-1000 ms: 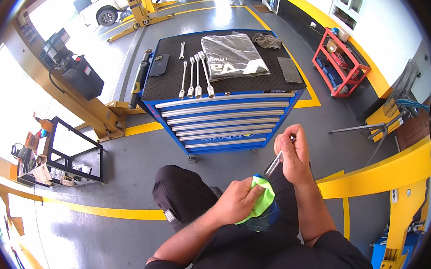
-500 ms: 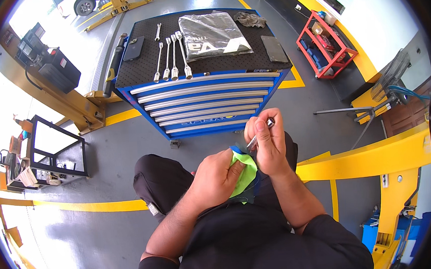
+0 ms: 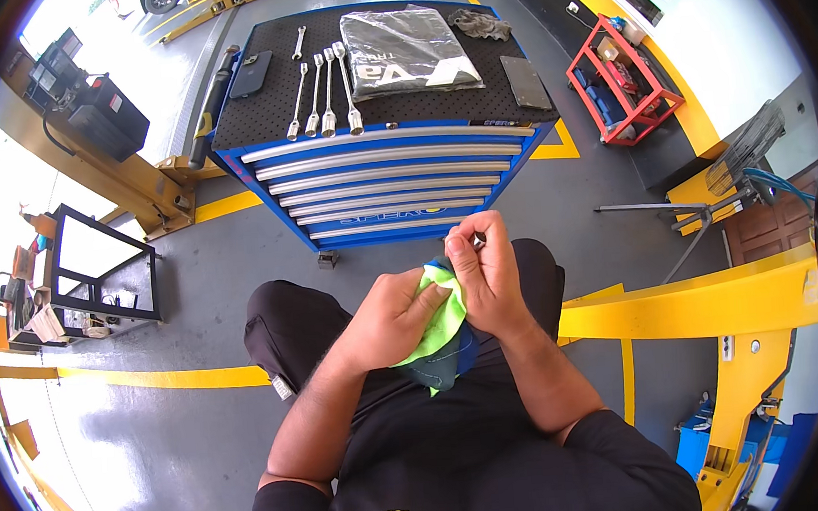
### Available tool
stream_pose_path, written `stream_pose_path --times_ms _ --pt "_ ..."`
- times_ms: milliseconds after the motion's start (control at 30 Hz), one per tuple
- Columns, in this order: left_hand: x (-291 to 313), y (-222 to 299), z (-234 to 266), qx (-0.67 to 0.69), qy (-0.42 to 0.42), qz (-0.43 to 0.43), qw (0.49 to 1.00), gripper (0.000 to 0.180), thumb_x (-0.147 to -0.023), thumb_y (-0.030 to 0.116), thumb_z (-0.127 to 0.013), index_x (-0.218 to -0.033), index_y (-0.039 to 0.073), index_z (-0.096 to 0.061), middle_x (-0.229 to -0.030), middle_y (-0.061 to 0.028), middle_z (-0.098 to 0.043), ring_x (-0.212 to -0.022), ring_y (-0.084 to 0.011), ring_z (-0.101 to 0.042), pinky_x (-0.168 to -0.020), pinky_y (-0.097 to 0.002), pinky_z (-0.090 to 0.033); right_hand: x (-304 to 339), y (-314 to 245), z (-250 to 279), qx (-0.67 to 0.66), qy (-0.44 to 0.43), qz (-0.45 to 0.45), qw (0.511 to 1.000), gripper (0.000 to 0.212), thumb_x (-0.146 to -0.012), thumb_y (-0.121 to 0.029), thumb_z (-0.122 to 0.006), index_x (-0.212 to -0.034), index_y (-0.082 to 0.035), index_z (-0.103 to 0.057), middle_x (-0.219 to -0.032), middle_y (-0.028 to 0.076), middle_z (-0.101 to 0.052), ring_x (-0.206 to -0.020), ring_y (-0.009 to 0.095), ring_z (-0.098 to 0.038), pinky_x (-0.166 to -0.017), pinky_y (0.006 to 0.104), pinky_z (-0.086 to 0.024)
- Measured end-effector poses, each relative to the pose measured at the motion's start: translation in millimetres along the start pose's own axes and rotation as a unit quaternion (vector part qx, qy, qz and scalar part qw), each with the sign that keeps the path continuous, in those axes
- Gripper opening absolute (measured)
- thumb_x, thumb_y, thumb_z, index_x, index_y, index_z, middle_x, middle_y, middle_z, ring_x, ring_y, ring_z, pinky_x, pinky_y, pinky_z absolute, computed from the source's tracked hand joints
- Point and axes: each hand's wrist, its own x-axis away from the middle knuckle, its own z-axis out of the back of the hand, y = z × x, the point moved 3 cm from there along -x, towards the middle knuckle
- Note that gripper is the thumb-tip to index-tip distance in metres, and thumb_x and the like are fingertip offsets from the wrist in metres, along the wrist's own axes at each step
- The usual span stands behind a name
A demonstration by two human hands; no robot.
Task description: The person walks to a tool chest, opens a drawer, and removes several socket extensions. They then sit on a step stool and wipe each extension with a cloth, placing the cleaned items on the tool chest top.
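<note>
In front of my lap, my left hand (image 3: 389, 315) is closed around a bright green and dark blue cloth (image 3: 444, 330), thumb pressed on top. The cloth's lower end hangs down in a point. My right hand (image 3: 490, 286) touches the cloth and grips a metal wrench; only its shiny round socket end (image 3: 479, 239) shows between thumb and fingers. Cloth and fingers hide the rest of the wrench. Beyond my hands, several long socket-ended wrenches (image 3: 327, 97) lie side by side on the blue tool cabinet (image 3: 278, 174), with a smaller wrench (image 3: 299, 42) behind them.
A plastic-wrapped dark package (image 3: 401, 54), a phone (image 3: 251, 75), a dark flat device (image 3: 524, 82) and a grey rag (image 3: 481, 24) lie on the cabinet. A red cart (image 3: 629, 101) stands right, a black rack (image 3: 113, 311) left. A yellow lift arm (image 3: 693, 299) extends nearby.
My hands have drawn together, the right moving left and slightly down. The wrench's shaft, seen between them before, is now covered. More of the cloth hangs below. The view has shifted slightly.
</note>
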Motion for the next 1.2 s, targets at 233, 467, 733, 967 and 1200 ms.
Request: stream_pose_path --times_ms 233,467,733,967,1200 --pt "26.4 5.3 8.6 -0.225 0.038 -0.089 0.97 0.026 -0.094 0.016 -0.06 -0.077 0.0 -0.051 -0.07 -0.0212 -0.056 -0.069 -0.0437 -0.056 -0.061 -0.0471 -0.044 -14.1 -2.1 29.3 -0.045 0.085 -0.021 0.995 0.011 -0.107 -0.016 -0.044 -0.101 -0.007 -0.041 -0.071 0.0 -0.046 -0.058 0.004 -0.039 -0.051 0.0198 -0.035" --pt "16.5 12.9 1.7 -0.101 0.039 -0.047 0.993 0.023 -0.095 0.014 -0.058 -0.081 -0.004 -0.053 -0.07 -0.0232 -0.059 -0.066 -0.0444 -0.057 -0.058 -0.0479 -0.043 19.7 0.0 -16.7 -0.024 -0.006 -0.027 0.999 0.011 -0.103 -0.012 -0.054 -0.099 -0.004 -0.047 -0.074 0.0 -0.05 -0.062 0.005 -0.041 -0.055 0.0232 -0.035" --pt "40.7 -2.3 7.5 -0.092 0.009 -0.017 0.996 0.026 -0.098 0.017 -0.056 -0.081 -0.003 -0.053 -0.068 -0.0212 -0.058 -0.063 -0.0416 -0.058 -0.058 -0.0451 -0.044 2.5 -0.8 17.7 -0.093 0.013 -0.076 0.993 0.012 -0.105 -0.019 -0.05 -0.102 -0.008 -0.046 -0.075 -0.001 -0.05 -0.058 0.003 -0.044 -0.051 0.0179 -0.037" --pt "40.8 -3.8 2.6 -0.058 0.027 -0.006 0.998 0.024 -0.097 0.015 -0.056 -0.082 -0.003 -0.056 -0.067 -0.0205 -0.06 -0.061 -0.0384 -0.06 -0.056 -0.0424 -0.045 41.3 -1.7 -23.7 0.003 -0.046 -0.066 0.997 0.012 -0.104 -0.016 -0.052 -0.103 -0.005 -0.047 -0.074 0.001 -0.054 -0.061 0.006 -0.05 -0.056 0.021 -0.04" --pt "42.4 -3.1 -5.3 -0.079 0.033 -0.019 0.996 0.023 -0.096 0.015 -0.057 -0.081 -0.002 -0.055 -0.067 -0.0174 -0.061 -0.06 -0.0374 -0.06 -0.056 -0.0411 -0.046 15.2 -1.4 12.4 -0.073 -0.016 -0.09 0.993 0.011 -0.104 -0.015 -0.052 -0.102 -0.006 -0.048 -0.074 -0.001 -0.053 -0.059 0.004 -0.047 -0.053 0.0197 -0.038"
